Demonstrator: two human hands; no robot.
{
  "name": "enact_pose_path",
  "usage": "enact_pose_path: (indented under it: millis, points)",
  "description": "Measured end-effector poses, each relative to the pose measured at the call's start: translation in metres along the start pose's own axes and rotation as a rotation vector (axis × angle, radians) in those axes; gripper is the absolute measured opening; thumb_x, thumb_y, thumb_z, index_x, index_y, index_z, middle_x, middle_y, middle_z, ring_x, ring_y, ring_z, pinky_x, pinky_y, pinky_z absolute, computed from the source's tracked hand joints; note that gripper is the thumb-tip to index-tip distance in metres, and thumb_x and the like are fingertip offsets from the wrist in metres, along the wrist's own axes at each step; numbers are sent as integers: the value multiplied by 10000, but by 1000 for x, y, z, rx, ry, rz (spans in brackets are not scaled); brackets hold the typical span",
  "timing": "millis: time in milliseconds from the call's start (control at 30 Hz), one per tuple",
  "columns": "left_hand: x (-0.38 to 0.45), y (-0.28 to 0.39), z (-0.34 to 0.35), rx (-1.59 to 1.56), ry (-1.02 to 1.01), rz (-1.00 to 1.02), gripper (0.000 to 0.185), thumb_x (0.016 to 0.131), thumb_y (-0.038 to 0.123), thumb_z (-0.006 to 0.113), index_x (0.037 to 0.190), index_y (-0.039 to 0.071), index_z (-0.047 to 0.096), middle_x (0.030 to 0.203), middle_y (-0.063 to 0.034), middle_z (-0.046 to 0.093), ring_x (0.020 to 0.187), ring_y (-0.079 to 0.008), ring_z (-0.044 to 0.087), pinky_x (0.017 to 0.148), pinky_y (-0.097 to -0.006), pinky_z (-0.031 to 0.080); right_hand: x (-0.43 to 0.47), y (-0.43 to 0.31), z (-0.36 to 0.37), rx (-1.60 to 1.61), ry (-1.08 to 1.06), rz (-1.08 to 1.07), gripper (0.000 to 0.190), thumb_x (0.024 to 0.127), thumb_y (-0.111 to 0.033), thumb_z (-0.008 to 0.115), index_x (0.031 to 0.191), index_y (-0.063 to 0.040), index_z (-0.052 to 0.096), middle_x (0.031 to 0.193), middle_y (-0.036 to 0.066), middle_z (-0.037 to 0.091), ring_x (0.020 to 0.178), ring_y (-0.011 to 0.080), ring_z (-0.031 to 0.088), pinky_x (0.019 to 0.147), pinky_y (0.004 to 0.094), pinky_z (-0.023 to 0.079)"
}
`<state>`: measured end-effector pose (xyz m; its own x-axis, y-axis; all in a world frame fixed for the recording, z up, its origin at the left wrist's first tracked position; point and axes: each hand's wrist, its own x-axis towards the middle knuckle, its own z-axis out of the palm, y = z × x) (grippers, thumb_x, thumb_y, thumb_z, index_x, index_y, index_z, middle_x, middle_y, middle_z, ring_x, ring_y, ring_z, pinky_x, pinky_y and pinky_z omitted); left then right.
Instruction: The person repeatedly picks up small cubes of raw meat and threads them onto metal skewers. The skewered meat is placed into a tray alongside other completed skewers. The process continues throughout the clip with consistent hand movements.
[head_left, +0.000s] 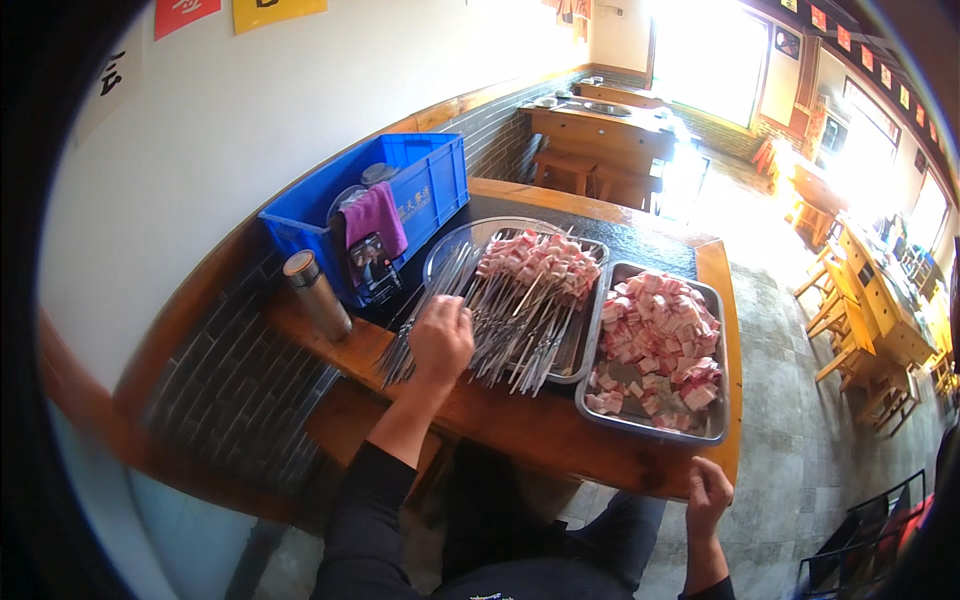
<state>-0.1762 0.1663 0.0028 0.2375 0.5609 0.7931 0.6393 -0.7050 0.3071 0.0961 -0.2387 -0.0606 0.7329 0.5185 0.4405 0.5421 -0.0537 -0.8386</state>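
My left hand (442, 337) is over the handle ends of a pile of bare metal skewers (450, 277), its fingers bent; whether it grips one is hidden. Beside it, a metal tray (606, 259) bears skewers threaded with pieces of raw meat (540, 262), their bare ends pointing towards me. To the right, a second metal tray (652, 433) holds a heap of loose cut raw meat (660, 315), with a few scattered pieces at its near end. My right hand (709, 487) is curled just off the table's near right corner, below that tray; its fingertips are partly hidden.
On the wooden-edged table (525, 424), a blue plastic crate (435, 187) stands at the back left, with a purple cloth (375, 217) over its side and a phone (373, 266) before it. A metal flask (319, 296) stands near the left edge. Wooden stools (844, 330) stand farther right.
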Motion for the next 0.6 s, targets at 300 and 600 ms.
enact_pose_path:
  millis: [300, 600]
  points:
    - [26, -105, 12, 367, -722, -357, 350, 824, 270, 682, 1048, 7, 740, 1091, -213, 717, 1054, -375, 692, 920, -437, 554, 2, -4, 11, -139, 7, -117, 111, 874, -35, 695, 964, 24, 721, 771, 75, 683, 676, 122, 614, 643, 274, 500]
    - [45, -111, 27, 441, -803, -384, 318, 772, 188, 663, 1016, 9, 761, 1090, -237, 722, 1055, -374, 702, 911, -430, 561, 2, 0, 5, -71, 30, -101, 119, 866, -21, 714, 978, 15, 731, 795, 94, 698, 671, 132, 625, 642, 275, 502]
